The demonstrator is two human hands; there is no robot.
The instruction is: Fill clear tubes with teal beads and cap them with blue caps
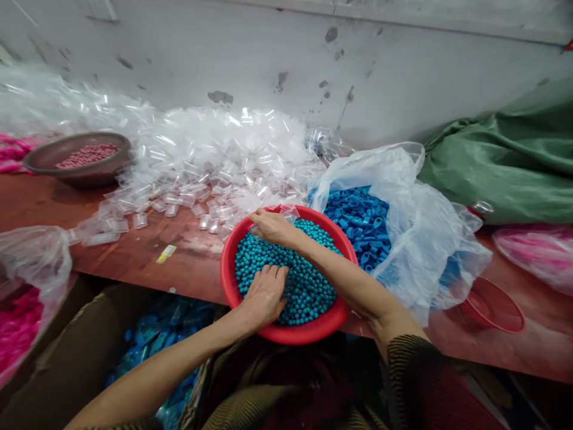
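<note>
Teal beads (pixel 308 286) fill the red bowl (pixel 286 333) under my left hand (pixel 264 295), fingers curled into them. My right hand (pixel 273 227) pinches a clear bag (pixel 289 211) at the far rim.

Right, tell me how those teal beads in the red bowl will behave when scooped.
The teal beads look small, round and smooth, so they would probably roll and slip between fingers. Heaped loose in the red bowl, they likely shift around the left hand pressing in. Each seems light.

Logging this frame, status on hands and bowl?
Left hand fingers down in teal beads. Right hand pinching a small clear bag at the red bowl far rim. Nothing blocking.
</note>
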